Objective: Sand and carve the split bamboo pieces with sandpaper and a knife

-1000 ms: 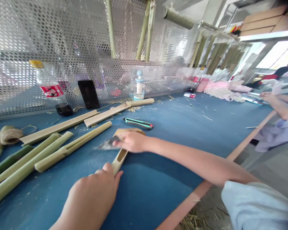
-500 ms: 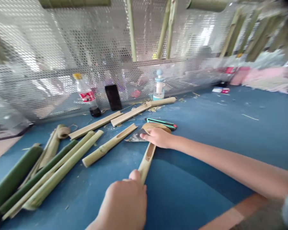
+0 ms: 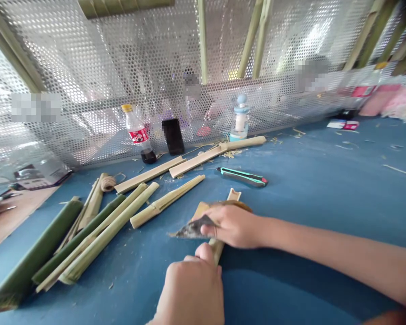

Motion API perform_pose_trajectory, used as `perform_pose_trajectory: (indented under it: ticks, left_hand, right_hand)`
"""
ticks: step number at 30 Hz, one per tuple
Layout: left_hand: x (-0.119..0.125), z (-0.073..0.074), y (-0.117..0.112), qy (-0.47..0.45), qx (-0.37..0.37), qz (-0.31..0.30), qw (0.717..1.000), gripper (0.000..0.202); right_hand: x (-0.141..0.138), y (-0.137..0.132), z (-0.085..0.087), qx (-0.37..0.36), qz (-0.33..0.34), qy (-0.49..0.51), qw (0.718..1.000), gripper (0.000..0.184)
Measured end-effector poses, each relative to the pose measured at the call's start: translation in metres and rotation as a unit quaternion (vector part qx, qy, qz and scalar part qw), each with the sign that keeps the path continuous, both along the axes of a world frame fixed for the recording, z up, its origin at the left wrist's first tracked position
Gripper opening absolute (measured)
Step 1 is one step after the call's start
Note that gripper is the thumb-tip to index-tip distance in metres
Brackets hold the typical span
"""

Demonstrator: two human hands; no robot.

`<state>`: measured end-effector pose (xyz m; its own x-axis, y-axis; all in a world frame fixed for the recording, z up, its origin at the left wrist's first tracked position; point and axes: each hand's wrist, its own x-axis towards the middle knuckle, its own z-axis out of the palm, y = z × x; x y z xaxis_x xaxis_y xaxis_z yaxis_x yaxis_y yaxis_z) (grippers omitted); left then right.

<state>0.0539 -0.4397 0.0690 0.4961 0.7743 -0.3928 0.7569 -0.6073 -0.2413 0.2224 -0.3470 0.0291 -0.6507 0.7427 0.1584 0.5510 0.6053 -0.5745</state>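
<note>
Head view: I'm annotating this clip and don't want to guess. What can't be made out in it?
Middle of the bamboo piece, head view: hidden by the right hand and sheet.
Its near end, head view: hidden by the left hand.
Print on the small packet, head view: too small and blurred.
Tops of the hanging poles, head view: cut off by the top edge.

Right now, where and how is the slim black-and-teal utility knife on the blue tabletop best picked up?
Probably pinch across the thicker rear body of the slim black-and-teal utility knife, coming from above right: it lies flat on the blue tabletop, narrow black nose left, red-marked end right.
</note>
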Motion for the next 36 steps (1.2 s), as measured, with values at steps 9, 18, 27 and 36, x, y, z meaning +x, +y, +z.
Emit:
perform_pose_trajectory:
  ticks: [9, 18, 27, 36]
  left_hand:
    - [0.001, 0.003, 0.000, 0.004, -0.020, -0.007, 1.000, 0.039]
    - [-0.001, 0.003, -0.003, -0.016, -0.019, 0.027, 0.999, 0.039]
    - [-0.005, 0.004, 0.000, -0.046, -0.044, 0.049, 0.997, 0.041]
    - [-0.010, 0.008, 0.003, -0.051, -0.079, 0.068, 0.993, 0.039]
  right_hand:
    - [0.003, -0.004, 0.003, 0.034, 0.084, 0.017, 0.996, 0.045]
    - [0.006, -0.004, 0.003, 0.052, 0.050, 0.000, 0.997, 0.043]
    - [0.014, -0.002, 0.002, 0.037, -0.004, -0.021, 0.999, 0.049]
    - [0.020, -0.009, 0.002, 0.014, -0.098, 0.013, 0.995, 0.046]
